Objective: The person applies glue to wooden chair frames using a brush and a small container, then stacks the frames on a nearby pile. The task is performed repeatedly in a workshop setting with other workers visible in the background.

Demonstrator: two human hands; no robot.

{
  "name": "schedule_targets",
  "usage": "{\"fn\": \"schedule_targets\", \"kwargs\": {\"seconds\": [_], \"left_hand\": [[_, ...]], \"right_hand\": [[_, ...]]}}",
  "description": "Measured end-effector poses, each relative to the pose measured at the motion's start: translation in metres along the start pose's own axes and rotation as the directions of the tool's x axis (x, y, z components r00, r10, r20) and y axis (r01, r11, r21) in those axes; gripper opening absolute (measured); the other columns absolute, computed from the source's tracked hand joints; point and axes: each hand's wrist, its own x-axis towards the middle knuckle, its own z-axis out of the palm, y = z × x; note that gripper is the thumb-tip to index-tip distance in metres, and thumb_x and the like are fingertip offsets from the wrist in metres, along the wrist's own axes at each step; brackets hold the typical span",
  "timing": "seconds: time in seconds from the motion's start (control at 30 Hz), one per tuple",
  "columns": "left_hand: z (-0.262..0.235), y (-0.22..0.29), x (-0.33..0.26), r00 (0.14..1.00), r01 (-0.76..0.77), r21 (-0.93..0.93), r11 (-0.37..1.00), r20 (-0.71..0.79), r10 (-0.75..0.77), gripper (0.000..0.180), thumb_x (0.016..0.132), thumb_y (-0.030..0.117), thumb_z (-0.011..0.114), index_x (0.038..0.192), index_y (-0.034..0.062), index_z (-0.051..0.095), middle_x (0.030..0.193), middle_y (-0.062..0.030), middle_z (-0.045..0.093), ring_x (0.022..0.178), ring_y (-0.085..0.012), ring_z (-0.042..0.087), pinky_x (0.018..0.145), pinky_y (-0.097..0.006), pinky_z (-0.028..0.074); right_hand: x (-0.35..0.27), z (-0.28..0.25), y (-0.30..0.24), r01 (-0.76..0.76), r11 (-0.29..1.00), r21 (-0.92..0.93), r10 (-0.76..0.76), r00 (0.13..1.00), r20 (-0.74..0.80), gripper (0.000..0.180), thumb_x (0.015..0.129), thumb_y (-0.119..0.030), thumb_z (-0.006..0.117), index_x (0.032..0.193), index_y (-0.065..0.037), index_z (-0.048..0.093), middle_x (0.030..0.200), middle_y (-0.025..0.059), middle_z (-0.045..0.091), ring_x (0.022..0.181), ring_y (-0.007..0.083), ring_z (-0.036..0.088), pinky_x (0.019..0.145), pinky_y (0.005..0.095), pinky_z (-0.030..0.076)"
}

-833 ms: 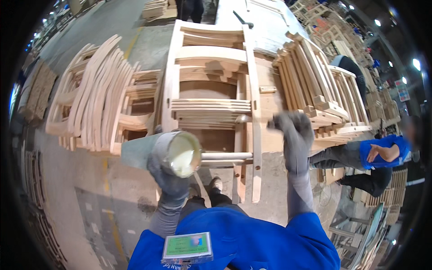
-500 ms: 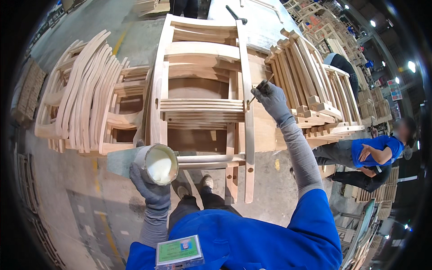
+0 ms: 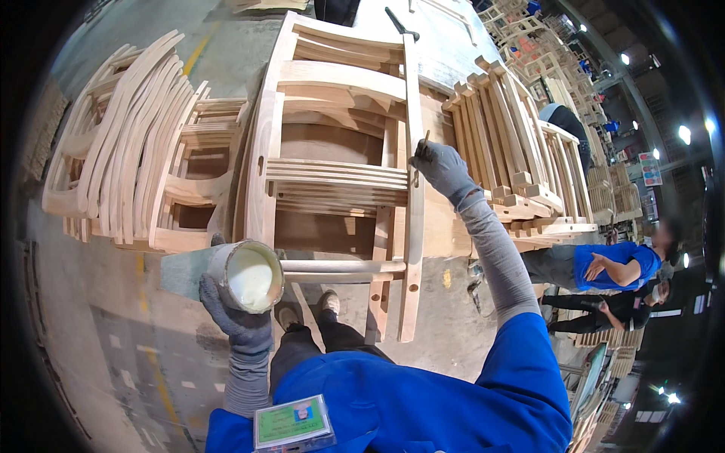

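My left hand (image 3: 236, 321), in a grey glove, is wrapped round a pot (image 3: 251, 278) with a crusted rim and thick white liquid inside. The pot is tilted toward me, near the frame's lower left corner. In a closed grip, my right hand (image 3: 448, 172) holds a thin stick (image 3: 426, 137), whose lower tip is by the right side rail of a pale wooden chair frame (image 3: 411, 234). That tip meets the rail about level with the slatted crosspieces (image 3: 340, 174); whether it sits in a hole I cannot tell. More frames lie beneath this one.
Curved wooden frames (image 3: 128, 151) are stacked at the left, and more frames (image 3: 521, 143) at the right. A pale grey-green flat piece (image 3: 185, 270) lies beside the pot. A dark tool (image 3: 400, 24) rests on the far white surface. Two people (image 3: 612, 264) are standing off to the right.
My right hand has turned, so the stick stands steeper against the side rail. The whole view has shifted slightly. My left hand still holds the pot.
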Motion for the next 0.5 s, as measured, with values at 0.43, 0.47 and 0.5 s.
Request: {"fn": "schedule_targets", "kwargs": {"seconds": [0.43, 0.47, 0.5], "left_hand": [[-0.022, 0.026, 0.035, 0.792, 0.419, -0.831, 0.367, 0.137, -0.594, 0.051, 0.094, 0.037, 0.038, 0.136, 0.011, 0.027, 0.142, -0.0157, 0.03, 0.128, -0.0307, 0.033, 0.108, -0.045, 0.029], [-0.027, 0.026, 0.039, 0.784, 0.406, -0.881, 0.245, 0.198, -0.588, 0.052, 0.093, 0.037, 0.039, 0.136, 0.0117, 0.027, 0.143, -0.0151, 0.03, 0.128, -0.0305, 0.034, 0.107, -0.045, 0.03], [-0.03, 0.025, 0.041, 0.777, 0.39, -0.914, 0.116, 0.259, -0.573, 0.052, 0.093, 0.038, 0.041, 0.136, 0.0124, 0.027, 0.143, -0.0146, 0.03, 0.127, -0.0304, 0.035, 0.106, -0.045, 0.031]], "right_hand": [[-0.003, 0.006, -0.001, -0.144, 0.981, 0.128, 0.152, 0.987, -0.058, 0.019, 0.076, -0.021, 0.066, 0.08, -0.004, 0.059, 0.071, 0.0158, 0.062, 0.069, 0.0327, 0.062, 0.061, 0.0388, 0.047], [-0.001, 0.009, -0.002, -0.149, 0.974, 0.168, 0.169, 0.979, -0.112, 0.02, 0.076, -0.021, 0.067, 0.079, -0.003, 0.059, 0.071, 0.0157, 0.062, 0.07, 0.0324, 0.062, 0.061, 0.0385, 0.047], [-0.003, 0.01, -0.001, -0.119, 0.985, 0.128, 0.137, 0.98, -0.145, 0.019, 0.076, -0.021, 0.067, 0.079, -0.004, 0.059, 0.072, 0.0154, 0.062, 0.07, 0.0326, 0.062, 0.061, 0.0388, 0.047]]}}
